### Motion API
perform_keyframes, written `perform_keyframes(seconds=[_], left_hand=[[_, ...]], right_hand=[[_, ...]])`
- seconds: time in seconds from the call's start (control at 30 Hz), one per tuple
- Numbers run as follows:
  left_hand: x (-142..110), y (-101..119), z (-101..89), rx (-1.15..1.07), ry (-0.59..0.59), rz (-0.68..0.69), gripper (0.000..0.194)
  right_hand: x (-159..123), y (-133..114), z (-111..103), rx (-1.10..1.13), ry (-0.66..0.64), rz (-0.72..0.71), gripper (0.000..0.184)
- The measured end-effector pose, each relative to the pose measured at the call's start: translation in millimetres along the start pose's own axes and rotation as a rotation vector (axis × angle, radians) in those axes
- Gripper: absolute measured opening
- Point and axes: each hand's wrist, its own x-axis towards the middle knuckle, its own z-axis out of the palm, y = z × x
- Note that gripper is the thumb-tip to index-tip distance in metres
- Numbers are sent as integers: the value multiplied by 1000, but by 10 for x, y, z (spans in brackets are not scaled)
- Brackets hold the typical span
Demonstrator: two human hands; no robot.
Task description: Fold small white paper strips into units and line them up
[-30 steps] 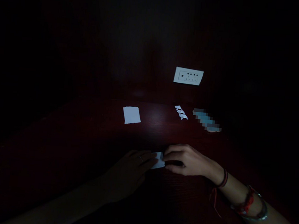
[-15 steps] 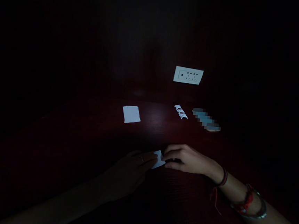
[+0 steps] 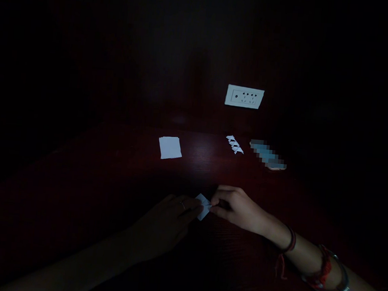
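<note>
A small piece of folded white paper (image 3: 202, 215) lies between my hands on the dark reddish table, one corner pointing away from me. My left hand (image 3: 170, 218), in deep shadow with a ring on one finger, holds its left part down with the fingertips. At the paper's right corner, my right hand (image 3: 234, 205) pinches the edge between thumb and forefinger, the other fingers curled in. Creases show near that corner, but the fingers partly hide the folds.
A stack of white paper sheets (image 3: 170, 148) sits farther back on the left. Several small folded paper pieces (image 3: 235, 144) lie in a row toward the right, beside a phone (image 3: 268, 155) with a blurred screen. Behind, a white socket panel (image 3: 244, 97) is on the dark wall.
The paper has turned so a corner now points away from me. My right thumb and forefinger have closed on its right corner, and that hand has moved slightly left.
</note>
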Motion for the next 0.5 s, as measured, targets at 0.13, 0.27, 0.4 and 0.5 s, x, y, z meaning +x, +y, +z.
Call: perform_keyframes(seconds=[0.13, 0.27, 0.4, 0.5], left_hand=[[30, 12, -64, -14, -43, 9, 49], [35, 17, -89, -21, -38, -7, 51], [20, 11, -52, -27, -32, -12, 49], [13, 8, -23, -34, -6, -14, 47]], right_hand=[[3, -8, 20, 33, 21, 13, 10], [6, -12, 27, 26, 47, 23, 12], [-6, -7, 25, 2, 18, -33, 15], [-21, 4, 6, -80, -48, -132, 16]])
